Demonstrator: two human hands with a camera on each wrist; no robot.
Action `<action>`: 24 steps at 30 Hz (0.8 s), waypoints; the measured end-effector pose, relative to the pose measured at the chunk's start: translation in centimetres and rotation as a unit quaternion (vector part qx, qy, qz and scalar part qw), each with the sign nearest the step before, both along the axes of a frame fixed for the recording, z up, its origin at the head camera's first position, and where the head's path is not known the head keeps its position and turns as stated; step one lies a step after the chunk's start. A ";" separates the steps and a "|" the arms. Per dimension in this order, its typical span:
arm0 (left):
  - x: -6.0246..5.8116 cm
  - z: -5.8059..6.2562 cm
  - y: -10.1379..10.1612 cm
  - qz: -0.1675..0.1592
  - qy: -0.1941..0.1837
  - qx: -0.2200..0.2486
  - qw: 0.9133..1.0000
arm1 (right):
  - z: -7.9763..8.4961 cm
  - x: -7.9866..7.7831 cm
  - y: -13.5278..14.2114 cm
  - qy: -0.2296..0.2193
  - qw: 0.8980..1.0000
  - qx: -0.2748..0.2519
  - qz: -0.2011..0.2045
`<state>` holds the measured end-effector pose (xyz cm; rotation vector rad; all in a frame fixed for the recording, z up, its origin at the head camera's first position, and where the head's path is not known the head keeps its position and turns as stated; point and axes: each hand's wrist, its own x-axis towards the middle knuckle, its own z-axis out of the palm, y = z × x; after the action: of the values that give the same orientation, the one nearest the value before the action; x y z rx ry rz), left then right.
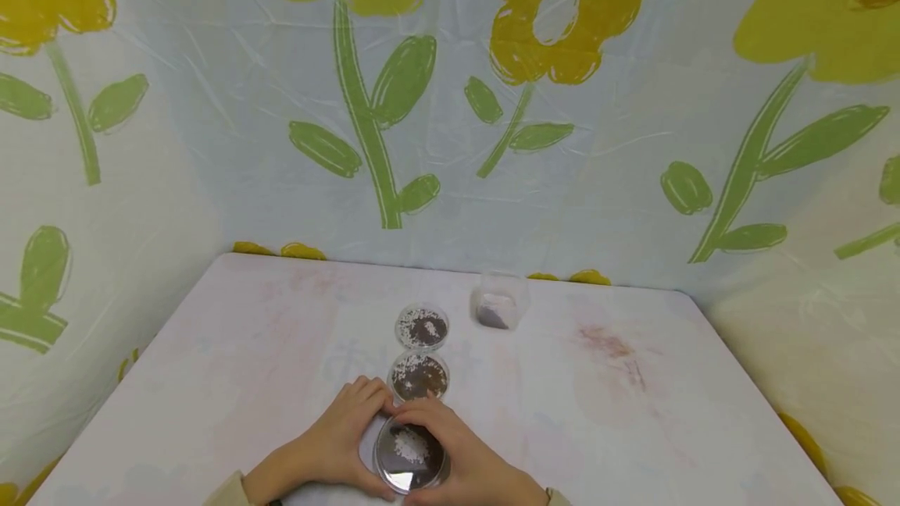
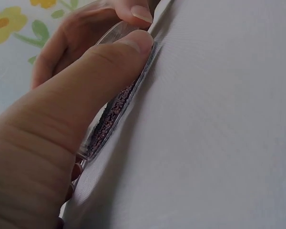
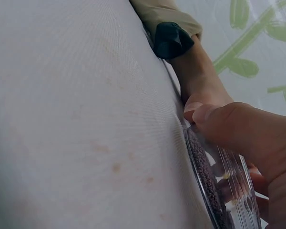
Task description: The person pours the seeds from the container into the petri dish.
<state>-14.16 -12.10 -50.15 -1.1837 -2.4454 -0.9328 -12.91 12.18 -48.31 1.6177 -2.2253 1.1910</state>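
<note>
A round clear petri dish (image 1: 410,443) lies at the front of the table, with dark granules and a white patch inside. My left hand (image 1: 341,436) grips its left side, thumb along the near rim and fingers round the far side. From the right, my right hand (image 1: 467,455) holds the same dish, thumb and fingers curved about its edge. In the left wrist view, the left thumb (image 2: 105,59) presses the rim over a layer of dark grains. The right wrist view shows the right thumb (image 3: 229,119) at the rim, close to the other hand's thumb.
Directly beyond the hands stands a second dish (image 1: 419,375) with dark grains and white bits, and behind it a third dish (image 1: 422,327) much the same. A clear square container (image 1: 498,304) with grey and white contents sits farther back, to the right. Flower-printed cloth (image 1: 450,115) walls the table.
</note>
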 end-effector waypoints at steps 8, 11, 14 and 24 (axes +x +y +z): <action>0.1 0.2 -0.2 0.003 -0.007 -0.029 1.000 | 0.0 -0.1 -0.1 0.012 1.000 -0.008 0.022; 0.2 0.5 -0.3 0.009 0.004 -0.052 0.999 | 0.3 -0.1 0.0 0.022 1.000 -0.008 0.019; 0.2 1.0 -0.6 0.013 0.016 -0.086 0.996 | 1.4 0.3 0.3 0.032 0.999 -0.005 -0.003; -0.4 2.5 -3.5 0.051 -0.005 -0.137 0.989 | 5.3 -0.2 4.4 0.117 0.983 -0.026 -0.140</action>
<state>-14.58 -15.61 -47.65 -1.1237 -2.6783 -0.5897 -13.15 16.62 -43.03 1.2941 -2.1606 0.9253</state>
